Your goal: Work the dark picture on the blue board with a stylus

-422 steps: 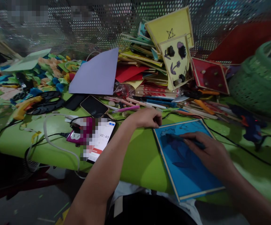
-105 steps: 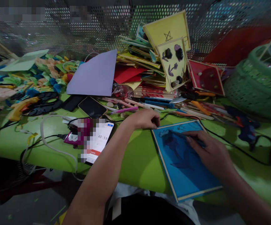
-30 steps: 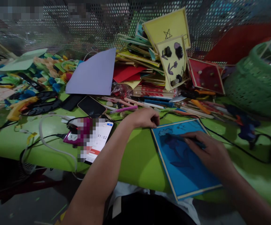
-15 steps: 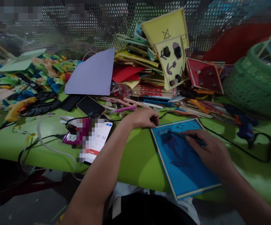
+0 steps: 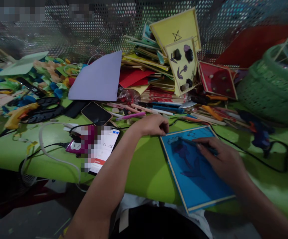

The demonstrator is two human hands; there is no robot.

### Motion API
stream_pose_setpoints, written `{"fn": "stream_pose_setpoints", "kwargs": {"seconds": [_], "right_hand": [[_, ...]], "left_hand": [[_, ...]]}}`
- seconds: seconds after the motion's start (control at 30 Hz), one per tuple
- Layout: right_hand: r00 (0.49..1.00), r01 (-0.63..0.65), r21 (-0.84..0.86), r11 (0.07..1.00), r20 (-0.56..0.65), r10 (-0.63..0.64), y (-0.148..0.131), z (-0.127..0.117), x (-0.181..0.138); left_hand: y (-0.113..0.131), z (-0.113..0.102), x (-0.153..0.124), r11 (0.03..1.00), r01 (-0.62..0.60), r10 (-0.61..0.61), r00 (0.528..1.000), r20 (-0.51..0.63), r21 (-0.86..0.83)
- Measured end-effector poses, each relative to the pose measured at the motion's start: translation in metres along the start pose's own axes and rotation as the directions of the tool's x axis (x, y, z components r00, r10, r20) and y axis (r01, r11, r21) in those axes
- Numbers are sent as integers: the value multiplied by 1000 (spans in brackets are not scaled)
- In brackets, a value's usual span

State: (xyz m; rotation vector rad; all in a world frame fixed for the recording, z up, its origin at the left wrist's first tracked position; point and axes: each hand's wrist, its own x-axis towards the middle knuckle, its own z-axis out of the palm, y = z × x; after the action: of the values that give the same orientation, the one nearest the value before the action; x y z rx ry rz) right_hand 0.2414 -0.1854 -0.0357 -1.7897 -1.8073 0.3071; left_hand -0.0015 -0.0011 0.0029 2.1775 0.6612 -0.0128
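A blue board [image 5: 201, 186] with a pale wooden frame lies on the green table [image 5: 146, 169] in front of me, with a dark flower drawn on it. My right hand [image 5: 221, 159] rests on the board, fingers closed round a dark pen [image 5: 191, 142] whose tip touches the drawing near the board's upper left. My left hand [image 5: 153, 124] sits curled at the board's top left corner, fingertips pressing down on its edge.
A phone [image 5: 104, 149] showing a timer lies left of my arm among cables. Behind are a lavender sheet [image 5: 96, 79], stacked framed boards [image 5: 181, 63], pencils and sticks [image 5: 163, 111], scissors [image 5: 46, 113], a yellow glue gun [image 5: 16, 114], a blue glue gun [image 5: 258, 131] and a green basket [image 5: 275, 86].
The pen tip has made small strokes over the flower's top. The phone's timer has counted up. My left hand has stayed on the board's corner.
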Motion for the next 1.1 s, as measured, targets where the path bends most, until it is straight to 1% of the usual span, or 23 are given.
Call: {"fn": "stream_pose_setpoints", "kwargs": {"seconds": [0.1, 0.23, 0.4, 0.57, 0.73, 0.93, 1.1], "right_hand": [[1000, 4, 2, 1000, 6, -4, 1, 0, 0], [1000, 3, -1, 1000, -31, -3, 0, -1, 0], [1000, 12, 18, 1000, 16, -12, 1, -1, -2], [1000, -9, 12, 1000, -11, 9, 2, -1, -1], [1000, 12, 26, 1000, 28, -13, -1, -2, 0], [999, -4, 18, 1000, -33, 4, 1, -1, -1], [1000, 11, 14, 1000, 14, -12, 2, -1, -1]], "left_hand": [[1, 0, 0, 1000, 7, -7, 1000, 2, 5], [1, 0, 0, 1000, 7, -7, 1000, 2, 10], [0, 1, 0, 1000, 6, -6, 1000, 6, 4], [-1, 1, 0, 1000, -3, 3, 1000, -1, -1], [-1, 1, 0, 1000, 0, 0, 1000, -4, -3], [-2, 1, 0, 1000, -2, 2, 1000, -9, -14], [1, 1, -1, 1000, 11, -11, 1000, -6, -11]]}}
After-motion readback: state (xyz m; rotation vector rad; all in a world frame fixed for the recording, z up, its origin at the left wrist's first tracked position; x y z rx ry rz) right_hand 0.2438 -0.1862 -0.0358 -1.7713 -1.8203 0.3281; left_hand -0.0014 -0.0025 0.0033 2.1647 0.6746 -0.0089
